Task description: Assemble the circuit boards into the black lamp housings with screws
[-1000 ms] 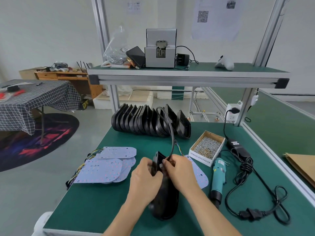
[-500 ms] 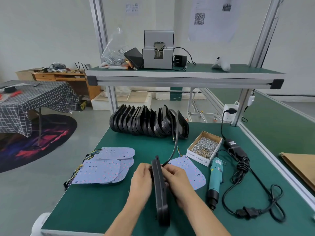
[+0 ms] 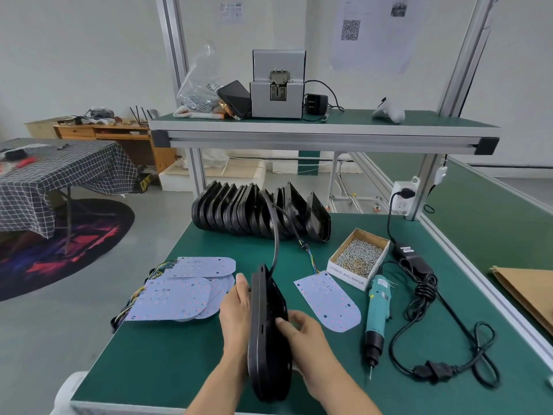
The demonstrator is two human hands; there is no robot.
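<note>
- The green-matted workbench (image 3: 167, 363) has bare mat in front of me and to my left; its near edge runs just under my wrists and its left edge drops to the floor beside the boards
- A row of black plastic lamp housings (image 3: 254, 214) stands on edge at the back of the bench, none fitted with a board as far as I can see, so I judge most of the job is still ahead
- The black oval lamp housing (image 3: 269, 339) I am working on stands on its edge, nearly upright, between my hands at the near middle, with a black cable (image 3: 273, 232) arching up from its top
- A stack of pale lilac circuit boards with coloured wires (image 3: 179, 292) waits left of it, well apart from the edge
- One loose pale lilac circuit board (image 3: 329, 304) lies flat just right of the housing, not yet inside
- My left hand (image 3: 236, 313) grips the housing's left rim, fingers curled round it
- My right hand (image 3: 302, 333) holds its right side, fingertips pressed on the shell
- The teal electric screwdriver (image 3: 377, 307) lies untouched to the right, close to my right hand
- The small cardboard box of silver screws (image 3: 359, 256) sits behind it, open, with no screw driven yet
</note>
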